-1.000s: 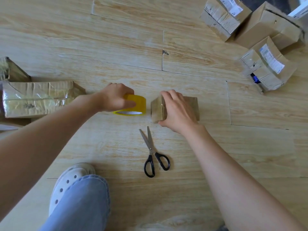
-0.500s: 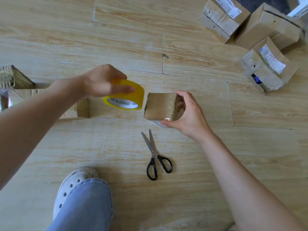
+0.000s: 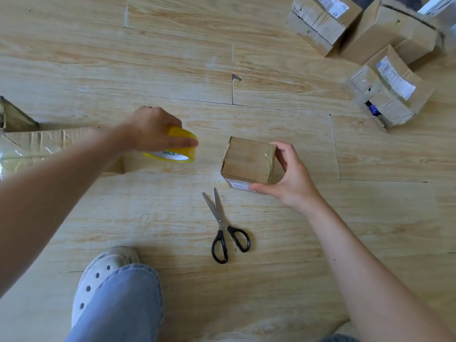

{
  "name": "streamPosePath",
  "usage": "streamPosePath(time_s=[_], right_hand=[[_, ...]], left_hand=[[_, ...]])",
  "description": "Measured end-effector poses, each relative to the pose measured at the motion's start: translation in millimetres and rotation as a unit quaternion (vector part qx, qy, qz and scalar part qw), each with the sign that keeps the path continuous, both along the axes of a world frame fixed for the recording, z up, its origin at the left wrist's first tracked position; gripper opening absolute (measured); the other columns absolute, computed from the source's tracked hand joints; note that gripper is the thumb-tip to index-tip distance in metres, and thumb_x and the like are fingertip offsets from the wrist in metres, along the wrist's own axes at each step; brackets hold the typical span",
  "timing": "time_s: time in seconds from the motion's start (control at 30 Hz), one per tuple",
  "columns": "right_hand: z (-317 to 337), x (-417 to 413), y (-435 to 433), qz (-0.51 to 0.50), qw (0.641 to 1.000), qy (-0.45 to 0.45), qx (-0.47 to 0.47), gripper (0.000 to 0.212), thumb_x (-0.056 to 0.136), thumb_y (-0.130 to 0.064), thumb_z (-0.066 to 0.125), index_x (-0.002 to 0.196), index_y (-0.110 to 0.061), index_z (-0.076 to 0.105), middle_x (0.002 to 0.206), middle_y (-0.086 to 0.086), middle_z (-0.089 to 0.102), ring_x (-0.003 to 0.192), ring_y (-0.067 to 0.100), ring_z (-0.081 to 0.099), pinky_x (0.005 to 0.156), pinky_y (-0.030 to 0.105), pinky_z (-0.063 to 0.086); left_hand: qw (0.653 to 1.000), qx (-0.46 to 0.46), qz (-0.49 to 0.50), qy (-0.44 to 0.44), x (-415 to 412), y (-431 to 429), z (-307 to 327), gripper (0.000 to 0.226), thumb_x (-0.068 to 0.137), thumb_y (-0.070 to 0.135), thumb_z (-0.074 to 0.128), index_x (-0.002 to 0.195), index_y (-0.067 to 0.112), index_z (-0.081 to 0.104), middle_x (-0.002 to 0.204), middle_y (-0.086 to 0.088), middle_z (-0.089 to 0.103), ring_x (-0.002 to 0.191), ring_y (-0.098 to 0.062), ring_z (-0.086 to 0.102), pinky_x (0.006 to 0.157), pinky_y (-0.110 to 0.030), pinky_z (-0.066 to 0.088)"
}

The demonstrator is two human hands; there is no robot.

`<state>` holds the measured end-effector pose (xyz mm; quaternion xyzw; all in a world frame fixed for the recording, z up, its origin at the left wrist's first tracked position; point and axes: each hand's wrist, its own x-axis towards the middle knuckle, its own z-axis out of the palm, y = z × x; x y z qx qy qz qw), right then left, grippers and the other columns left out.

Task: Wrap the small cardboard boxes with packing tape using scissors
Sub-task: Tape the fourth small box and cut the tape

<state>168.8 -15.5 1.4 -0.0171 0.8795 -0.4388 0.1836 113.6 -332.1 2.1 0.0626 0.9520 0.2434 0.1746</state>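
While the wooden floor (image 3: 246,58) carries everything, the task looks only partly done. A pile of plain boxes (image 3: 389,35) waits at the upper right of the frame with no fresh wrapping visible. At the left edge lie taped boxes (image 3: 37,146) with a glossy film over them, so those appear finished.

The small box (image 3: 248,159) in hand sits right of centre. It is tipped up, with a shiny band of tape along its right edge and its other faces apparently bare. The right hand (image 3: 293,181) grips it, thumb on the near lower edge and fingers curled round the right side. The yellow tape roll (image 3: 183,139) is left of centre, and the left hand (image 3: 150,129) clasps it from above with fingers curled over its rim. No strand can be made out between roll and box. The scissors (image 3: 222,220) lie untouched below the box, blades slightly apart, so more wrapping and a cut seem still to come.

Half a second ago roll and box were almost touching, and now a clear gap separates them. A second ago both sat on the floor, with the right hand spread over the box top. The scissors have not moved.
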Motion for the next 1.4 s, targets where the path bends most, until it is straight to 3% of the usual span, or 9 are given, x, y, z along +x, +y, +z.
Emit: streamPosePath(time_s=[0.17, 0.33, 0.6, 0.73, 0.83, 0.97, 1.2, 1.3, 1.4], right_hand=[[-5, 6, 16, -0.013, 1.000, -0.007, 0.020, 0.094, 0.055, -0.029, 0.093, 0.129, -0.042, 0.037, 0.109, -0.046, 0.043, 0.103, -0.037, 0.033, 0.082, -0.007, 0.029], [-7, 11, 22, -0.024, 0.999, -0.017, 0.027, 0.097, 0.053, -0.030, 0.094, 0.131, -0.041, 0.036, 0.125, -0.019, 0.055, 0.121, -0.001, 0.049, 0.104, 0.027, 0.040], [-5, 13, 25, -0.042, 0.998, -0.045, 0.035, 0.102, 0.058, -0.033, 0.093, 0.140, -0.034, 0.031, 0.135, -0.014, 0.050, 0.128, 0.003, 0.044, 0.108, 0.027, 0.035], [1, 17, 23, -0.047, 0.996, -0.049, 0.064, 0.106, 0.064, -0.033, 0.090, 0.146, -0.031, 0.024, 0.144, -0.012, 0.041, 0.130, -0.001, 0.035, 0.108, 0.024, 0.030], [8, 21, 14, -0.038, 0.992, -0.020, 0.119, 0.122, 0.065, -0.036, 0.089, 0.154, -0.026, 0.005, 0.160, -0.008, 0.012, 0.143, 0.004, 0.014, 0.114, 0.025, 0.018], [24, 12, -17, 0.100, 0.955, 0.110, 0.257, 0.133, 0.061, -0.049, 0.087, 0.155, -0.016, -0.001, 0.162, 0.001, -0.004, 0.149, 0.016, -0.003, 0.122, 0.039, 0.006], [28, -19, -55, 0.237, 0.888, 0.129, 0.372, 0.117, 0.066, -0.040, 0.087, 0.152, -0.011, 0.013, 0.148, 0.007, 0.033, 0.135, 0.027, 0.036, 0.109, 0.039, 0.028], [30, -21, -47, 0.209, 0.905, 0.130, 0.347, 0.096, 0.065, -0.034, 0.088, 0.141, -0.013, 0.034, 0.134, 0.003, 0.046, 0.120, 0.026, 0.047, 0.096, 0.036, 0.037], [32, -20, -37, 0.135, 0.950, 0.113, 0.259, 0.091, 0.062, -0.029, 0.089, 0.136, -0.017, 0.039, 0.133, -0.001, 0.045, 0.113, 0.022, 0.049, 0.090, 0.038, 0.042]], left_hand=[[1.000, -0.005, -0.025, 0.000, -5, 17, -12, 0.048, 0.071, 0.077, 0.053, 0.065, 0.029, 0.060, 0.063, 0.006, 0.057, 0.067, -0.008, 0.047, 0.058, -0.025, 0.029], [0.999, -0.031, -0.035, 0.001, -6, 36, -26, 0.052, 0.074, 0.076, 0.052, 0.070, 0.025, 0.063, 0.067, 0.005, 0.056, 0.076, -0.020, 0.050, 0.073, -0.030, 0.027], [0.997, -0.071, -0.022, -0.004, -6, 67, -33, 0.048, 0.076, 0.076, 0.050, 0.065, 0.030, 0.050, 0.065, 0.012, 0.047, 0.077, -0.017, 0.046, 0.084, -0.034, 0.025], [0.996, -0.078, -0.037, -0.003, -4, 78, -34, 0.044, 0.077, 0.075, 0.052, 0.079, 0.030, 0.050, 0.066, 0.014, 0.040, 0.081, -0.016, 0.043, 0.091, -0.034, 0.028], [0.995, -0.086, -0.055, 0.009, -1, 82, -35, 0.045, 0.077, 0.075, 0.051, 0.076, 0.030, 0.047, 0.064, 0.015, 0.037, 0.079, -0.016, 0.041, 0.092, -0.035, 0.030], [0.994, -0.090, -0.058, 0.008, 3, 83, -33, 0.044, 0.076, 0.076, 0.051, 0.069, 0.033, 0.045, 0.063, 0.015, 0.038, 0.079, -0.017, 0.041, 0.090, -0.034, 0.030], [0.996, -0.072, -0.048, 0.018, 6, 77, -26, 0.047, 0.076, 0.074, 0.053, 0.063, 0.030, 0.050, 0.063, 0.011, 0.045, 0.075, -0.019, 0.042, 0.078, -0.029, 0.026], [0.999, -0.004, -0.036, -0.024, 5, 64, -14, 0.055, 0.078, 0.069, 0.057, 0.064, 0.016, 0.057, 0.061, 0.001, 0.050, 0.068, -0.020, 0.047, 0.061, -0.028, 0.030], [0.968, 0.202, 0.001, -0.147, 1, 45, 5, 0.032, 0.081, 0.039, 0.066, 0.067, 0.010, 0.061, 0.064, -0.002, 0.052, 0.069, -0.021, 0.049, 0.061, -0.030, 0.034]])
